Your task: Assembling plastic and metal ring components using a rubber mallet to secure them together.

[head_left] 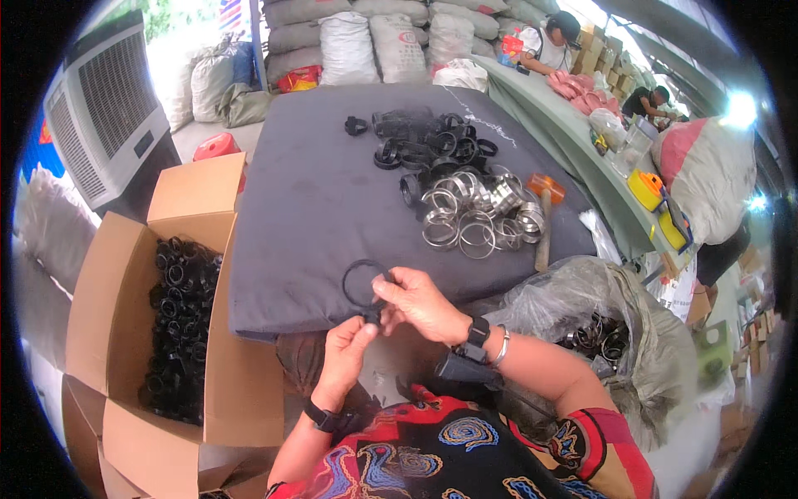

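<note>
Grey padded table [316, 200], two hands [420, 303] [345, 353], one black ring [366, 284]

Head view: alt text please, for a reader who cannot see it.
Both hands, left hand and right hand, hold a black ring over a grey pad. Metal rings and black rings lie piled beyond; a cardboard box of black parts stands left.
</note>
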`<action>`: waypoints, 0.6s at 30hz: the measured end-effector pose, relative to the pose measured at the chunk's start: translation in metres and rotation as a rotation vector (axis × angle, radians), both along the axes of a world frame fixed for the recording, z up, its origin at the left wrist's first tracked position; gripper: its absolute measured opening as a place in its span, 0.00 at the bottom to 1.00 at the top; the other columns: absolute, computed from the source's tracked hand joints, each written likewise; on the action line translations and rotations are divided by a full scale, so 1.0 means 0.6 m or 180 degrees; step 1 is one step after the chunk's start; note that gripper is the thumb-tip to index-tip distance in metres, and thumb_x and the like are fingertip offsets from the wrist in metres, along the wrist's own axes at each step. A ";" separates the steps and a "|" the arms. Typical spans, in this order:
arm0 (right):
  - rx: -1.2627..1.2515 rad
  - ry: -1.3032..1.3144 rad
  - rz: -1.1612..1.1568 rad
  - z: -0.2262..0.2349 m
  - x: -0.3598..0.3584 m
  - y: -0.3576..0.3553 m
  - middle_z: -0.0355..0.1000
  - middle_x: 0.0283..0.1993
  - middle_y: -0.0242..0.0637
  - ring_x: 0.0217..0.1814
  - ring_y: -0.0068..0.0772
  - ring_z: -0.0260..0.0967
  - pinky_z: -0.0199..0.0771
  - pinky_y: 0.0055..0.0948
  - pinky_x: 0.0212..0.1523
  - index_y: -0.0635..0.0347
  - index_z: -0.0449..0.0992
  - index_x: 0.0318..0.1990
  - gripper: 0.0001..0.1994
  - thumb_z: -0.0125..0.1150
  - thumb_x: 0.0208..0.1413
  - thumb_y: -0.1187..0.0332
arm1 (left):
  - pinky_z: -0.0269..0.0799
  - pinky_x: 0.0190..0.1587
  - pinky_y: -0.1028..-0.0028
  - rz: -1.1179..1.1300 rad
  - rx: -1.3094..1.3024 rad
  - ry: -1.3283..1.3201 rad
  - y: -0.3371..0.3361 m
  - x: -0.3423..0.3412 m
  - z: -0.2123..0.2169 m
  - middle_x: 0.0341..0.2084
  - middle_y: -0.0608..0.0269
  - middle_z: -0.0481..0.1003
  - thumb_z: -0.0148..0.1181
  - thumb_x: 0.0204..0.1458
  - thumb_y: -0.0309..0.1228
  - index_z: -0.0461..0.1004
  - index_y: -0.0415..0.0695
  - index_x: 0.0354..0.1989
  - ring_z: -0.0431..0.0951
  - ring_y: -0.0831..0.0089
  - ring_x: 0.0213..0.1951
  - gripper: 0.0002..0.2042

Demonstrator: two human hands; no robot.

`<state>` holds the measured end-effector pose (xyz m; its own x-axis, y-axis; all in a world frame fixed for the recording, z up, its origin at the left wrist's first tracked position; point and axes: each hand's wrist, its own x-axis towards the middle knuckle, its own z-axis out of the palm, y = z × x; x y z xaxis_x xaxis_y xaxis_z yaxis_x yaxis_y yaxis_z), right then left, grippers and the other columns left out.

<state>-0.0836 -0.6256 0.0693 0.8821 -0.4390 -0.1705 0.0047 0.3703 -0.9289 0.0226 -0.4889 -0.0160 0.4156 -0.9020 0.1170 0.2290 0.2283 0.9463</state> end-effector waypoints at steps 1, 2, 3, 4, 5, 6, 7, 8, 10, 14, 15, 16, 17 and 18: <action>-0.0910 0.0222 -0.0332 0.006 0.000 -0.009 0.69 0.32 0.34 0.26 0.21 0.70 0.72 0.23 0.25 0.64 0.70 0.43 0.13 0.58 0.59 0.63 | 0.64 0.43 0.78 0.0005 0.0001 0.0014 -0.001 0.001 -0.001 0.29 0.68 0.75 0.54 0.58 0.34 0.75 0.39 0.34 0.71 0.80 0.35 0.10; -0.1821 0.0440 -0.0655 0.013 0.000 -0.022 0.68 0.30 0.35 0.26 0.23 0.70 0.72 0.25 0.25 0.64 0.71 0.42 0.14 0.60 0.57 0.63 | 0.64 0.41 0.78 0.0211 -0.0063 0.0135 -0.003 0.005 0.002 0.27 0.67 0.75 0.53 0.58 0.35 0.74 0.39 0.31 0.71 0.80 0.33 0.11; -0.3543 0.0303 -0.1461 -0.013 0.002 -0.065 0.70 0.33 0.41 0.30 0.34 0.72 0.73 0.33 0.31 0.66 0.71 0.43 0.17 0.63 0.53 0.62 | 0.64 0.38 0.78 0.0411 -0.0118 0.0251 -0.002 0.005 0.004 0.25 0.66 0.75 0.53 0.59 0.35 0.74 0.40 0.29 0.71 0.80 0.31 0.12; -0.4407 0.0300 -0.1913 -0.004 -0.008 -0.104 0.69 0.36 0.47 0.35 0.46 0.71 0.71 0.40 0.36 0.66 0.72 0.42 0.16 0.62 0.51 0.64 | 0.64 0.38 0.78 0.0414 -0.0123 0.0267 0.001 0.005 0.004 0.25 0.66 0.75 0.53 0.59 0.35 0.74 0.40 0.29 0.71 0.80 0.31 0.12; -0.4998 0.0661 -0.2059 0.009 -0.020 -0.137 0.68 0.39 0.50 0.38 0.52 0.69 0.70 0.43 0.37 0.65 0.72 0.42 0.15 0.61 0.51 0.65 | 0.64 0.36 0.77 0.0546 0.0150 0.0213 0.008 0.011 0.002 0.23 0.65 0.74 0.52 0.59 0.36 0.73 0.40 0.27 0.70 0.79 0.28 0.13; -0.4945 0.1040 -0.2028 0.014 -0.024 -0.157 0.67 0.40 0.48 0.38 0.53 0.69 0.71 0.45 0.37 0.63 0.71 0.42 0.13 0.61 0.51 0.66 | 0.64 0.34 0.77 0.0699 0.0429 0.0156 0.017 0.019 -0.001 0.21 0.65 0.74 0.52 0.59 0.36 0.72 0.40 0.25 0.70 0.78 0.26 0.14; -0.5403 0.1351 -0.2015 0.011 -0.025 -0.183 0.66 0.40 0.48 0.38 0.53 0.70 0.72 0.45 0.37 0.62 0.70 0.41 0.13 0.62 0.50 0.67 | 0.64 0.33 0.77 0.0757 0.0441 0.0294 0.021 0.023 -0.018 0.19 0.66 0.73 0.51 0.60 0.36 0.72 0.40 0.25 0.70 0.79 0.24 0.14; -0.5312 0.1904 -0.1784 0.005 -0.029 -0.200 0.67 0.41 0.46 0.42 0.50 0.70 0.72 0.43 0.41 0.61 0.72 0.46 0.16 0.62 0.50 0.68 | 0.64 0.33 0.77 0.0787 0.0435 0.0297 0.025 0.026 -0.030 0.19 0.66 0.73 0.51 0.60 0.36 0.72 0.40 0.25 0.70 0.79 0.24 0.14; -0.5737 0.2060 -0.1566 -0.013 -0.032 -0.232 0.67 0.39 0.46 0.39 0.51 0.71 0.72 0.45 0.39 0.60 0.73 0.43 0.12 0.59 0.51 0.68 | 0.65 0.32 0.78 0.0832 0.0421 0.0248 0.027 0.026 -0.042 0.19 0.67 0.73 0.51 0.60 0.33 0.72 0.40 0.24 0.70 0.81 0.24 0.14; -0.6181 0.2063 -0.1526 -0.023 -0.028 -0.274 0.68 0.35 0.46 0.31 0.53 0.71 0.72 0.48 0.33 0.60 0.70 0.35 0.05 0.53 0.52 0.70 | 0.65 0.32 0.78 0.0899 0.0440 0.0015 0.030 0.030 -0.046 0.19 0.68 0.73 0.51 0.60 0.33 0.72 0.40 0.24 0.69 0.81 0.24 0.13; -0.6262 0.2101 -0.1555 -0.015 -0.025 -0.274 0.68 0.34 0.46 0.31 0.52 0.71 0.72 0.47 0.32 0.60 0.70 0.34 0.04 0.52 0.53 0.70 | 0.64 0.32 0.78 0.0891 0.0450 0.0011 0.033 0.032 -0.049 0.19 0.68 0.73 0.51 0.60 0.33 0.72 0.40 0.25 0.69 0.81 0.25 0.13; -0.6343 0.2144 -0.1589 -0.007 -0.022 -0.275 0.67 0.32 0.45 0.31 0.51 0.72 0.73 0.46 0.31 0.60 0.70 0.33 0.05 0.50 0.55 0.70 | 0.64 0.33 0.78 0.0878 0.0459 0.0007 0.035 0.034 -0.051 0.20 0.68 0.73 0.51 0.60 0.33 0.72 0.40 0.25 0.69 0.81 0.25 0.13; -0.6346 0.2141 -0.1571 0.006 -0.020 -0.267 0.67 0.32 0.45 0.31 0.51 0.72 0.73 0.46 0.31 0.60 0.70 0.33 0.05 0.50 0.55 0.70 | 0.64 0.33 0.78 0.0886 0.0465 0.0018 0.036 0.035 -0.051 0.20 0.68 0.73 0.51 0.60 0.33 0.72 0.40 0.25 0.69 0.81 0.25 0.13; -0.6379 0.1851 -0.1630 0.020 -0.017 -0.258 0.68 0.32 0.45 0.30 0.51 0.72 0.73 0.45 0.30 0.59 0.70 0.33 0.04 0.51 0.54 0.70 | 0.64 0.33 0.78 0.0860 0.0518 0.0040 0.037 0.036 -0.049 0.20 0.68 0.73 0.51 0.60 0.33 0.72 0.40 0.25 0.69 0.81 0.25 0.13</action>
<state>-0.0941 -0.7805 0.0815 0.6912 -0.4466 0.5681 -0.5967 -0.7962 0.1002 0.0440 -0.4669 -0.0452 0.6433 -0.7652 -0.0265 0.1927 0.1283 0.9728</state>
